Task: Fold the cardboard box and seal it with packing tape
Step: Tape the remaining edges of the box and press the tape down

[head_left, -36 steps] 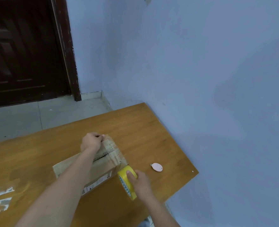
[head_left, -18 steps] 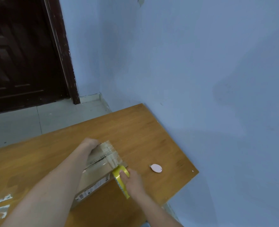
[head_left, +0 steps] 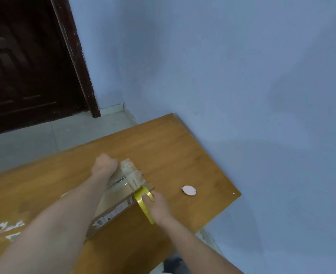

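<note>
A brown cardboard box [head_left: 115,196] lies on the wooden table [head_left: 173,147], its top flaps closed, with a white label on its near side. Strips of clear tape cross its right end. My left hand [head_left: 103,165] curls over the box's far top edge and holds it down; my forearm hides much of the lid. My right hand [head_left: 157,204] grips a yellow roll of packing tape [head_left: 143,202] pressed against the box's near right corner, a finger through the roll's core.
A small pink oval object [head_left: 189,190] lies on the table to the right of the box. The table's right edge meets a blue wall [head_left: 242,76]. White scraps [head_left: 7,228] mark the table at left. A dark door [head_left: 24,66] stands behind.
The right hand has brought the tape roll from beside the box up to its near right corner. The left hand stays on the far top edge. The camera has shifted slightly.
</note>
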Motion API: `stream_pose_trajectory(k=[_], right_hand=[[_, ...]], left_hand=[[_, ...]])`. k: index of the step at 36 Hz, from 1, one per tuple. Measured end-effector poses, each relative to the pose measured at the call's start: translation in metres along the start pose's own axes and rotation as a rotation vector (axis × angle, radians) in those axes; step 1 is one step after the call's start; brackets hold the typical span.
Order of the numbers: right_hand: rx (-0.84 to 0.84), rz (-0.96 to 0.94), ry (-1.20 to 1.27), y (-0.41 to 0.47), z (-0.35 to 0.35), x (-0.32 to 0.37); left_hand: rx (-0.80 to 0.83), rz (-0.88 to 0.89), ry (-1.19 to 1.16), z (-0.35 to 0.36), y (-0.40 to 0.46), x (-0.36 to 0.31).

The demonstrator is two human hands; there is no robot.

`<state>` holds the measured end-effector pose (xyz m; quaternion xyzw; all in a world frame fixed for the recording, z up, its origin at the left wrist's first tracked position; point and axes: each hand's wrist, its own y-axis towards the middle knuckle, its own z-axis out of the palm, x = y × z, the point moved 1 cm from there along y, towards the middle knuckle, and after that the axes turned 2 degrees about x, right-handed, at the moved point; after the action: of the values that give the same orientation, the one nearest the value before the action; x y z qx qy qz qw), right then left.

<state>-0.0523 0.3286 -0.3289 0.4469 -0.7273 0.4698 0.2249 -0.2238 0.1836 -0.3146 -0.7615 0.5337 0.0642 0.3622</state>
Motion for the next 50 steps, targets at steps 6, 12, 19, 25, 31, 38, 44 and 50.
stream_pose_trajectory(k=[6,12,19,25,31,38,44,50], right_hand=[[0.046,-0.062,0.197,-0.002,-0.001,0.003],[0.039,-0.125,0.232,0.002,0.005,0.008],[0.016,-0.189,0.194,0.011,0.011,0.002],[-0.035,-0.192,0.043,0.017,0.011,-0.001],[-0.16,-0.227,-0.218,0.029,0.012,0.001],[-0.056,0.05,-0.348,0.041,0.019,-0.013],[0.081,0.038,-0.233,0.038,0.012,-0.009],[0.223,-0.077,0.181,0.006,-0.008,-0.039]], left_hand=[[-0.364,0.486,-0.025,-0.002,-0.025,-0.005],[-0.354,0.641,0.274,0.005,-0.065,0.014],[-0.26,0.591,0.448,0.037,-0.091,0.045],[-0.215,0.612,0.589,0.039,-0.083,0.05],[-0.18,0.562,0.673,0.039,-0.077,0.048],[-0.191,0.56,0.672,0.039,-0.081,0.048],[-0.178,0.544,0.636,0.038,-0.078,0.046],[-0.193,0.621,0.548,0.031,-0.082,0.046]])
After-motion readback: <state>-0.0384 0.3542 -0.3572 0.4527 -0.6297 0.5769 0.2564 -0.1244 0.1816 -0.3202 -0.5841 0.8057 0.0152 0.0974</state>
